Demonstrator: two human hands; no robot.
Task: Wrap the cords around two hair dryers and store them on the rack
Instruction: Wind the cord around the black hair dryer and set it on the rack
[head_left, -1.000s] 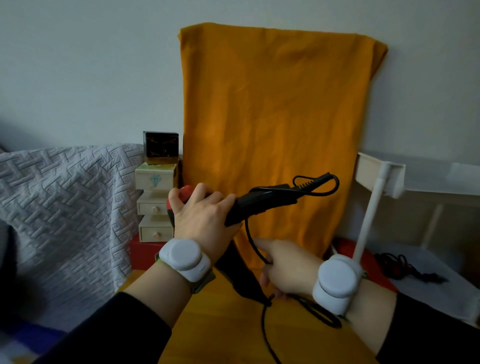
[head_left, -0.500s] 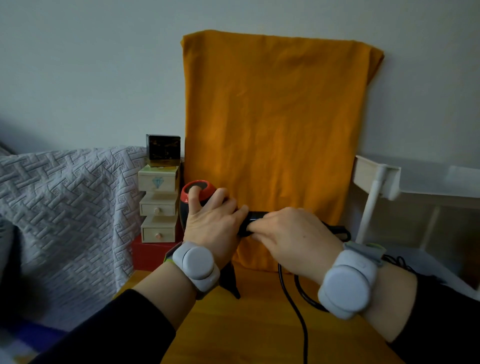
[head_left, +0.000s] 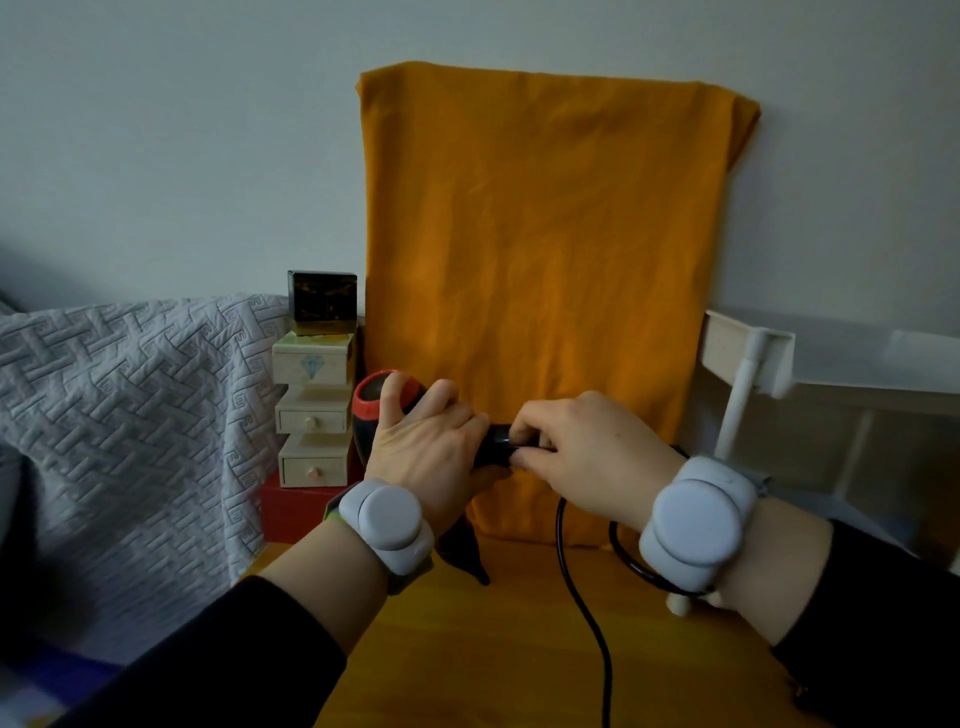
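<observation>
A black hair dryer with a red rear end (head_left: 370, 410) is held above the wooden table (head_left: 467, 649). My left hand (head_left: 426, 457) grips its body from above. My right hand (head_left: 576, 452) pinches the black handle (head_left: 493, 444) just right of the left hand, with the fingertips curled on it. The black cord (head_left: 576, 597) hangs from under my right hand and runs down over the table to the lower edge of the view. The dryer's nozzle (head_left: 462, 551) points down below my left wrist. No second dryer shows.
An orange cloth (head_left: 545, 260) hangs against the wall behind the hands. A stack of small drawer boxes (head_left: 311, 415) stands on a red box at the left, beside a grey quilted cover (head_left: 130, 415). A white rack with a post (head_left: 743, 384) stands at the right.
My right hand rose from low near the cord up onto the handle beside my left hand. The dryer's handle, which stuck out to the right with a cord loop, is now covered by that hand.
</observation>
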